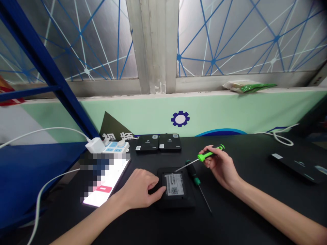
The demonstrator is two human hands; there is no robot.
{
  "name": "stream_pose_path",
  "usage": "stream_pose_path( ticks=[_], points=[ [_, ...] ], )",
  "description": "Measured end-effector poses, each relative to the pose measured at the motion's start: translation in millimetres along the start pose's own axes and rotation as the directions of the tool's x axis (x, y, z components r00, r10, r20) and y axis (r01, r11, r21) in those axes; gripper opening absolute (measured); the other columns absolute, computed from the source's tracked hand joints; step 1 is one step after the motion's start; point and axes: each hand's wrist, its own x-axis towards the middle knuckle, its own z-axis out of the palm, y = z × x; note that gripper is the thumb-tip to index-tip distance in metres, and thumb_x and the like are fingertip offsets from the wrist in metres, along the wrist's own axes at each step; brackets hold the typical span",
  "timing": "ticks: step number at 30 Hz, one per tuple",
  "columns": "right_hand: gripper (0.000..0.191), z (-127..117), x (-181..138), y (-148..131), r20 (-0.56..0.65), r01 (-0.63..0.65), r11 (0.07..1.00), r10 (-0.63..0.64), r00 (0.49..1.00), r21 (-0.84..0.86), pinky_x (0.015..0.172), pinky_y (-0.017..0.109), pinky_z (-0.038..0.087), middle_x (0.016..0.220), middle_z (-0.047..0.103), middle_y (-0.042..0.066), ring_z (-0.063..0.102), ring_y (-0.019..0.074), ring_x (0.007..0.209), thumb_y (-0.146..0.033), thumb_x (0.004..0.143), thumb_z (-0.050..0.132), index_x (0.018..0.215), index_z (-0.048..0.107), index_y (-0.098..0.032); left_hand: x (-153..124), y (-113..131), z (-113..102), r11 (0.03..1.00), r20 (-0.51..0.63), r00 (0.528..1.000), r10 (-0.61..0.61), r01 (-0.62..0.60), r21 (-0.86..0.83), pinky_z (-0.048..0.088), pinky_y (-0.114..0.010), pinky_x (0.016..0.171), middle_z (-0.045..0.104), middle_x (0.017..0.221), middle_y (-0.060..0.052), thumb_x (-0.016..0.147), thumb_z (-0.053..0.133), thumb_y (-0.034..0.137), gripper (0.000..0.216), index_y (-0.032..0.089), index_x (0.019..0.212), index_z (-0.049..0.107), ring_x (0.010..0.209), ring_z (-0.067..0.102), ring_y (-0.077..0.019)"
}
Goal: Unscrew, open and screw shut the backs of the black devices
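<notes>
The right hand [221, 167]'s fingers grip a green screwdriver [203, 157], shaft toward eight o'clock, tip over the squarish black box [175, 185]'s twelve-o'clock edge. The box lies nearer the left hand [141, 189], at its three o'clock; those fingers curl loosely, grip unclear. At one o'clock, a packet [249, 86], contents hidden.

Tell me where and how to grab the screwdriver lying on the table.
Probably best by its thick handle, coming from above and the right: the handle gives more to close on than the thin shaft, and the black device sits close on its left.
</notes>
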Motion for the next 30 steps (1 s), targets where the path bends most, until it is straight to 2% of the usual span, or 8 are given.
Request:
stream_pose_path(
  ticks=[9, 18, 25, 30],
  points=[
    [0.016, -4.0, 7.2, -13.9, -0.104, 0.111, 0.994, -0.112, 0.988, -0.024, 0.036, 0.018, 0.041, 0.068, 0.069, 0.004, 0.049, 0.0075, 0.042, -0.027, 0.072, 0.077, 0.070, 0.067, -0.015, 0.5, 1.7, 0.5, 1.000, 0.016, 1.000, 0.010, -0.010, -0.012, 0.020, -0.029, 0.050, 0.031, 0.051, 0.005, 0.093, 0.050, 0.037, 0.048, 0.020, 0.058, 0.022, 0.048, 0.028, -0.0105],
    [0.022, -6.9, 13.8, -16.4, -0.098, 0.159, 0.980, -0.171, 0.980, -0.121, 0.034, 0.018, 0.037, 0.067, 0.068, 0.004, 0.045, 0.0056, 0.038, -0.030, 0.073, 0.079, 0.068, 0.064, -0.014, -0.3, 1.7, -0.1, 1.000, 0.034, 0.999, 0.008, -0.007, -0.025, 0.021, -0.029, 0.049, 0.031, 0.051, 0.005, 0.094, 0.050, 0.036, 0.048, 0.020, 0.058, 0.022, 0.047, 0.030, -0.0104],
    [0.022, -10.2, 14.5, -13.4, -0.062, 0.148, 0.975, -0.160, 0.985, -0.164, 0.035, 0.021, 0.036, 0.069, 0.068, 0.004, 0.047, 0.0072, 0.040, -0.031, 0.075, 0.079, 0.070, 0.065, -0.015, 2.3, 3.3, 0.1, 1.000, 0.039, 0.999, 0.013, -0.012, -0.018, 0.021, -0.029, 0.050, 0.033, 0.051, 0.005, 0.093, 0.050, 0.036, 0.047, 0.020, 0.058, 0.023, 0.048, 0.032, -0.0110],
    [0.022, -9.3, 12.1, -12.1, -0.039, 0.207, 0.958, -0.219, 0.975, -0.199, 0.038, 0.021, 0.037, 0.072, 0.069, 0.005, 0.051, 0.0088, 0.043, -0.031, 0.076, 0.079, 0.070, 0.064, -0.015, 1.5, 3.5, -1.2, 1.000, 0.039, 0.999, 0.007, -0.007, -0.016, 0.021, -0.029, 0.050, 0.032, 0.051, 0.005, 0.093, 0.050, 0.035, 0.047, 0.020, 0.058, 0.022, 0.048, 0.030, -0.0109]
  ],
)
